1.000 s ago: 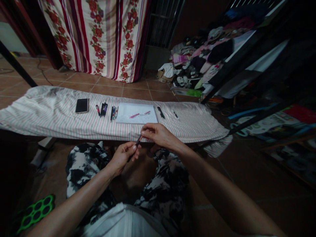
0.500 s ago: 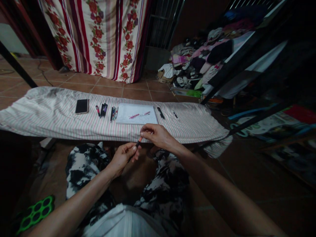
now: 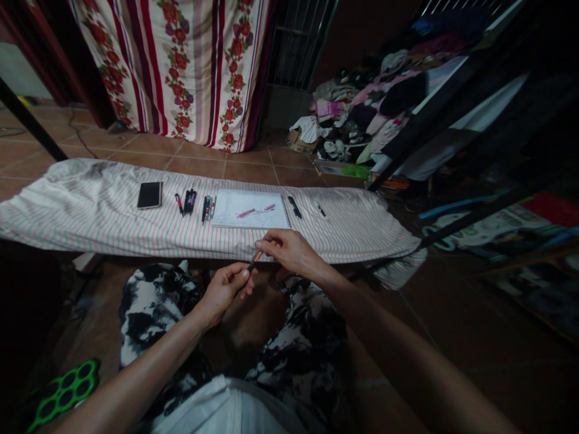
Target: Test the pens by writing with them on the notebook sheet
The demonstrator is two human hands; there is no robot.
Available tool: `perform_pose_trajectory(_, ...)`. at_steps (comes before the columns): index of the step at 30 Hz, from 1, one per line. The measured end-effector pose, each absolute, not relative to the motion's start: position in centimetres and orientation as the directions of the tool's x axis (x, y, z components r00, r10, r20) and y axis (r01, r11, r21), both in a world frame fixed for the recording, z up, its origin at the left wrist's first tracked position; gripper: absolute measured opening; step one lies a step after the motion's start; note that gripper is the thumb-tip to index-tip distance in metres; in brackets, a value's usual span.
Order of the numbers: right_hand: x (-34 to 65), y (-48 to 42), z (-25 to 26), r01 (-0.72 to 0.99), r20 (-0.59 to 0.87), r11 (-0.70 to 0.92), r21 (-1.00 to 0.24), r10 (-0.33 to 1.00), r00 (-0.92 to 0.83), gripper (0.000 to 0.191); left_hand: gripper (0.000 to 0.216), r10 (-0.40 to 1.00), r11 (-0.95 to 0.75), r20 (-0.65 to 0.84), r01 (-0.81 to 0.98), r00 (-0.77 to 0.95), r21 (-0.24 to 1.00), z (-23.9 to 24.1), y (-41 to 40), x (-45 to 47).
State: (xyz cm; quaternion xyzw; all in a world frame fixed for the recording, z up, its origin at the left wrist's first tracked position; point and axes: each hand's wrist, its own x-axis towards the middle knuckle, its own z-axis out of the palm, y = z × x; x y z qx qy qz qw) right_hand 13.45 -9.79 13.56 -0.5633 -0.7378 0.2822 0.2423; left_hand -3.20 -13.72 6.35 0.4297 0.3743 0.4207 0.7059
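Observation:
A slim pen (image 3: 254, 260), dark with an orange section, slants upward between my two hands, just past the front edge of the cloth. Its dark lower part is pinched in my left hand (image 3: 225, 289), thumb on top. At the orange upper end, the thumb and fingers of my right hand (image 3: 289, 250) are closed on it; the very tip is hidden. Beyond my hands lies a spiral notebook (image 3: 228, 218), with pink pen parts (image 3: 246, 213) and a thin pale piece resting on its page.
A striped cloth (image 3: 108, 232) covers the low surface. On it lie a phone (image 3: 149, 195), a red and black pen (image 3: 179, 204), several dark pens (image 3: 190, 202), more pens (image 3: 208, 209), a black pen (image 3: 294, 207) and a small clear-and-black piece (image 3: 321, 211). Dark bars (image 3: 470, 214) slant at right.
My right hand has shifted slightly down and the orange section of the pen shows a little more clearly. The things on the cloth stay put.

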Motion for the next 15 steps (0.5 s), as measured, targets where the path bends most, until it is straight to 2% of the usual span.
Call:
perform_pose_trajectory(2,13.4,-9.9,13.9,0.635,0.041,0.230,-0.737,0.954,-0.297,0.020,0.035,0.917,0.276,-0.168,-0.269,0.363,0.923,6.3,-13.7,-3.2)
perform_pose_trajectory(4,13.4,-10.1,14.4,0.554,0.019,0.225,-0.801,0.935,-0.353,0.015,0.035,0.920,0.273,-0.170,-0.267,0.352,0.924,6.2,-13.7,-3.2)
perform_pose_trajectory(7,13.5,-10.4,14.7,0.488,-0.027,0.173,-0.856,0.927,-0.375,0.031,0.035,0.926,0.264,-0.164,-0.272,0.340,0.925,6.0,-13.7,-3.2)
perform_pose_trajectory(10,13.5,-10.3,14.0,0.536,-0.014,0.172,-0.827,0.945,-0.325,0.039,0.034,0.930,0.241,-0.140,-0.278,0.339,0.930,5.8,-13.7,-3.1)
perform_pose_trajectory(13,13.6,-9.9,13.1,0.588,0.008,0.185,-0.787,0.957,-0.290,0.026,0.033,0.930,0.239,-0.138,-0.277,0.340,0.931,5.8,-13.8,-3.1)
perform_pose_trajectory(15,13.6,-9.7,13.0,0.557,0.042,0.224,-0.800,0.946,-0.321,0.019,0.033,0.928,0.247,-0.143,-0.279,0.345,0.928,5.8,-13.8,-3.2)
